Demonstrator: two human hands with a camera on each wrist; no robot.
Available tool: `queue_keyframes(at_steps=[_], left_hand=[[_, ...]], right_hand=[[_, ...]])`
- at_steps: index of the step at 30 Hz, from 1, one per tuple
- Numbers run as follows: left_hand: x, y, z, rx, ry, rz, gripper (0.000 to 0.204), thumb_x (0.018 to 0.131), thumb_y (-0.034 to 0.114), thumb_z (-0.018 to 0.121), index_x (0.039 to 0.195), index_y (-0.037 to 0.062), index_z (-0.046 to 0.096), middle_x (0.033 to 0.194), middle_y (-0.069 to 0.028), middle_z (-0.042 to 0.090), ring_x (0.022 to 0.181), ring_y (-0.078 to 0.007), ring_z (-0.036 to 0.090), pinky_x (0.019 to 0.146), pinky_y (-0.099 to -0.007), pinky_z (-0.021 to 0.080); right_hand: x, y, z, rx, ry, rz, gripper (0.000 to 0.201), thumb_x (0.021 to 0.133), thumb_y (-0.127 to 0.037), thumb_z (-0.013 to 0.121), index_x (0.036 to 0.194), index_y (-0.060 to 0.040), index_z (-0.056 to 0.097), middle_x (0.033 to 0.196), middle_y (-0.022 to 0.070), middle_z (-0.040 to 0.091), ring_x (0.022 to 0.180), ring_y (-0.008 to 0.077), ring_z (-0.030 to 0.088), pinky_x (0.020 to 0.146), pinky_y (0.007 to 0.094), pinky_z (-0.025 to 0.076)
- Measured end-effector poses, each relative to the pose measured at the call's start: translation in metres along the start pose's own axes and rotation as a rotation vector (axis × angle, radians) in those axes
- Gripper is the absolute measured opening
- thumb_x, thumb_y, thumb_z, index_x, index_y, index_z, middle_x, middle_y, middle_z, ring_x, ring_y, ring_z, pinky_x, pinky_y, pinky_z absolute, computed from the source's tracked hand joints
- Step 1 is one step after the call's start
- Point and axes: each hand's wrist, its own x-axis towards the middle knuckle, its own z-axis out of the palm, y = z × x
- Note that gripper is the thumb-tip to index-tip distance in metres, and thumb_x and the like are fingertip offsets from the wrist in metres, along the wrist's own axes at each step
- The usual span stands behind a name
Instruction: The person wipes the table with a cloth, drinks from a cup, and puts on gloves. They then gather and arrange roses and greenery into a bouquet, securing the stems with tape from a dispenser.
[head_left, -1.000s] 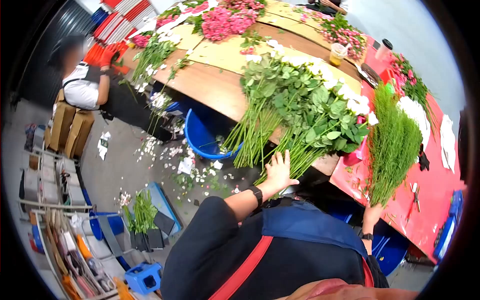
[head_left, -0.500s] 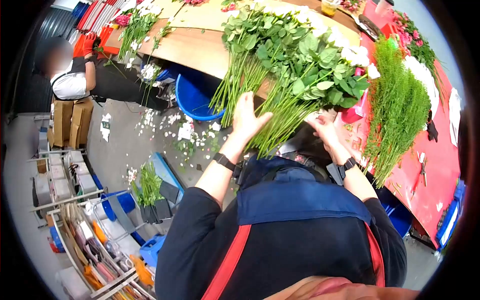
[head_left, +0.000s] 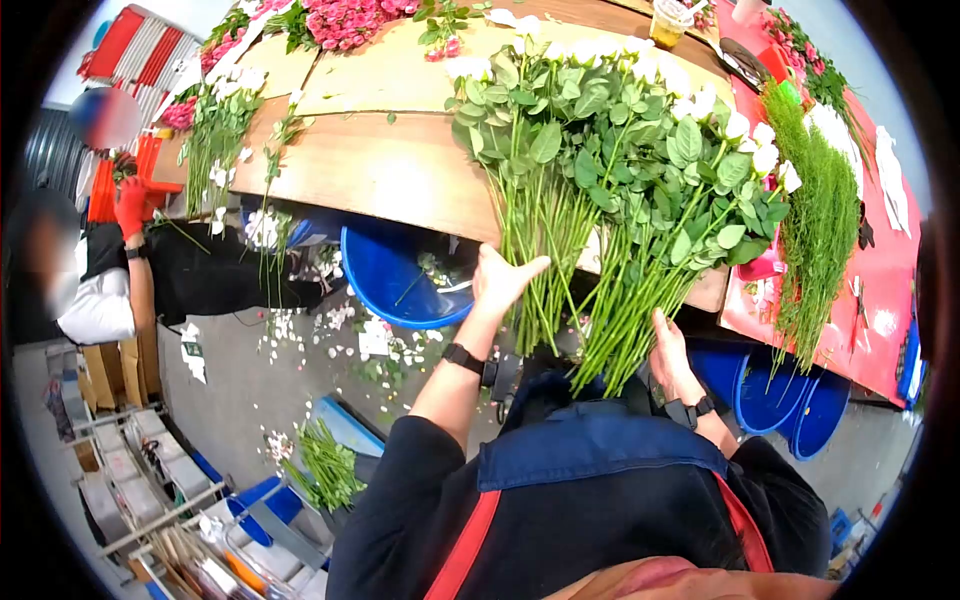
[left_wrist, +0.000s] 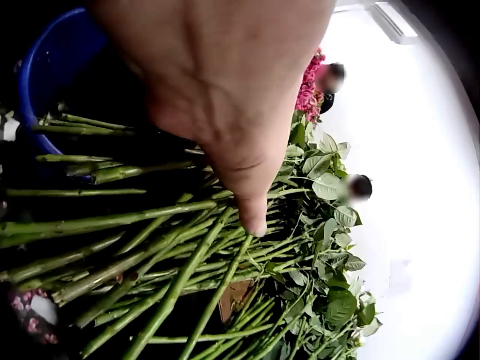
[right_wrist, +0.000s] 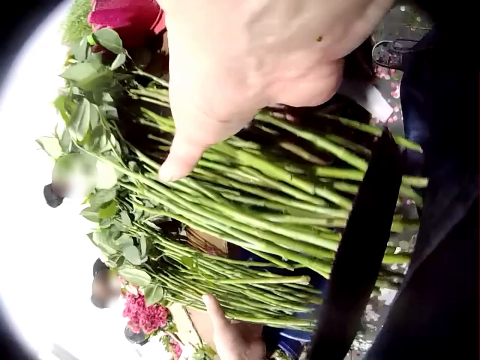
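Two bunches of white roses (head_left: 610,110) lie across the table edge, their green stems (head_left: 625,330) hanging toward my body. My left hand (head_left: 505,278) is at the left side of the left bunch, its thumb stretched over the stems. In the left wrist view that thumb's tip lies right at the stems, with the fingers hidden beneath the palm. My right hand (head_left: 675,358) stands along the right edge of the right bunch, fingers pointing up the stems. The right wrist view shows its thumb extended over the stems, the other fingers out of sight.
A blue tub (head_left: 400,285) stands below the table edge at left, and more blue buckets (head_left: 770,395) sit under the red table (head_left: 880,340). Feathery green stalks (head_left: 820,230) overhang that table beside scissors (head_left: 858,298). Petals litter the floor. Another person (head_left: 100,300) works at left.
The right hand left the feathery green stalks and came over to the right side of the rose stems. The left hand shifted to the left bunch's outer side. The head view has swung.
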Motion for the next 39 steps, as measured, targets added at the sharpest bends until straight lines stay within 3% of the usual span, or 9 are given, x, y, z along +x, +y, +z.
queue_keyframes(at_steps=[5, 7, 10, 21, 27, 29, 31, 33, 39], left_hand=[[0.0, 0.005, 0.015, -0.089, -0.232, 0.082, 0.093, 0.063, 0.042, 0.087, 0.129, -0.0055, 0.043, 0.114, -0.0202, 0.064, 0.104, -0.027, 0.063, 0.092, -0.0342, 0.049], [0.012, -0.011, 0.041, -0.584, -0.398, 0.213, 0.052, 0.077, 0.011, 0.079, 0.122, 0.0004, 0.056, 0.11, -0.0085, 0.067, 0.097, -0.0179, 0.063, 0.088, -0.0314, 0.05], [0.0, 0.015, 0.026, -1.031, -0.588, 0.082, 0.049, 0.077, 0.005, 0.077, 0.122, 0.0021, 0.057, 0.111, -0.0072, 0.066, 0.097, -0.0168, 0.063, 0.087, -0.0318, 0.051], [0.053, -0.034, -0.054, -0.697, -0.254, 0.283, 0.053, 0.076, -0.002, 0.071, 0.124, 0.0003, 0.048, 0.111, -0.0085, 0.063, 0.098, -0.0178, 0.061, 0.089, -0.0327, 0.049], [0.102, -0.084, -0.109, -0.224, -0.146, 0.321, 0.059, 0.075, 0.002, 0.073, 0.128, -0.0006, 0.047, 0.115, -0.0141, 0.064, 0.103, -0.0235, 0.062, 0.092, -0.0354, 0.049], [0.118, -0.11, -0.103, 0.023, -0.029, 0.238, 0.066, 0.073, 0.013, 0.078, 0.129, -0.0011, 0.046, 0.114, -0.0202, 0.064, 0.107, -0.0322, 0.062, 0.093, -0.0386, 0.048], [0.098, -0.086, -0.116, 0.109, -0.021, 0.164, 0.069, 0.072, 0.018, 0.079, 0.129, -0.001, 0.046, 0.112, -0.0218, 0.065, 0.106, -0.0353, 0.062, 0.093, -0.0397, 0.048], [0.088, -0.076, -0.117, 0.127, 0.053, 0.156, 0.08, 0.071, 0.026, 0.08, 0.135, -0.0006, 0.04, 0.119, -0.0244, 0.059, 0.112, -0.0383, 0.057, 0.096, -0.0406, 0.046], [0.055, -0.061, -0.114, 0.277, 0.474, 0.226, 0.095, 0.071, 0.04, 0.079, 0.142, -0.0024, 0.031, 0.137, -0.0258, 0.044, 0.123, -0.0405, 0.047, 0.1, -0.0464, 0.041]], right_hand=[[-0.009, -0.007, 0.062, 0.183, -0.09, -0.032, 0.058, 0.089, -0.024, 0.069, 0.137, -0.0041, 0.042, 0.131, 0.009, 0.053, 0.117, 0.0227, 0.052, 0.099, 0.037, 0.043], [-0.01, -0.013, 0.076, 0.192, -0.113, -0.067, 0.063, 0.084, -0.022, 0.074, 0.136, -0.0046, 0.043, 0.128, 0.0084, 0.055, 0.115, 0.0217, 0.053, 0.099, 0.0367, 0.043], [-0.007, -0.019, 0.101, 0.055, -0.129, -0.194, 0.057, 0.083, -0.014, 0.071, 0.132, -0.0034, 0.045, 0.125, 0.0073, 0.058, 0.111, 0.0193, 0.056, 0.098, 0.0339, 0.043], [0.005, 0.003, 0.245, -0.071, -0.4, -0.562, 0.042, 0.08, -0.002, 0.069, 0.118, -0.0007, 0.051, 0.107, 0.0055, 0.063, 0.099, 0.015, 0.06, 0.088, 0.0312, 0.048], [0.043, 0.03, 0.271, -0.362, -0.594, -0.302, 0.038, 0.085, -0.02, 0.072, 0.115, -0.0005, 0.06, 0.104, 0.0062, 0.067, 0.094, 0.0151, 0.061, 0.087, 0.0304, 0.049], [0.046, 0.03, 0.266, -0.453, -0.596, -0.346, 0.039, 0.086, -0.031, 0.071, 0.109, -0.0003, 0.064, 0.091, 0.004, 0.068, 0.075, 0.012, 0.063, 0.067, 0.0272, 0.051], [0.031, -0.021, 0.259, -0.87, -0.659, 0.122, 0.051, 0.09, -0.038, 0.065, 0.12, 0.0023, 0.057, 0.11, 0.0077, 0.066, 0.093, 0.014, 0.063, 0.069, 0.0274, 0.053], [0.034, -0.045, 0.244, -1.046, -0.792, 0.313, 0.047, 0.087, -0.047, 0.066, 0.106, -0.0032, 0.066, 0.08, 0.0043, 0.068, 0.073, 0.0077, 0.063, 0.053, 0.0216, 0.05], [0.015, -0.2, 0.228, -1.614, -1.199, -0.554, 0.027, 0.082, -0.033, 0.072, 0.091, -0.0068, 0.072, 0.08, 0.0091, 0.07, 0.071, 0.0244, 0.066, 0.07, 0.0347, 0.052]])
